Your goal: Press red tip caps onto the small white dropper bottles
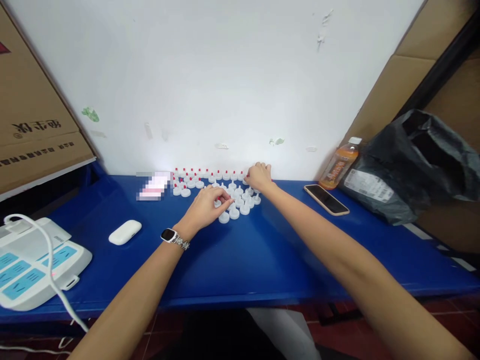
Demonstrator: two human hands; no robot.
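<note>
A cluster of white nozzle caps (234,214) with pointed spouts stands on the blue table, spouts up. Behind and to the left, more white nozzle caps with red tips (185,191) are lined up near the wall. My left hand (208,205) reaches over the left side of the cluster, thumb and fingertips pinched together. What they hold is too small to make out, though a bit of red shows under the fingers. At the back of the cluster, my right hand (259,176) has its fingers closed at the tip of a red-tipped nozzle cap (245,181).
A white earbud case (125,232) and a power strip (41,265) lie to the left. On the right are a phone (326,199), an orange drink bottle (340,164) and a black plastic bag (405,165). A white wall (225,90) rises behind the table (240,270).
</note>
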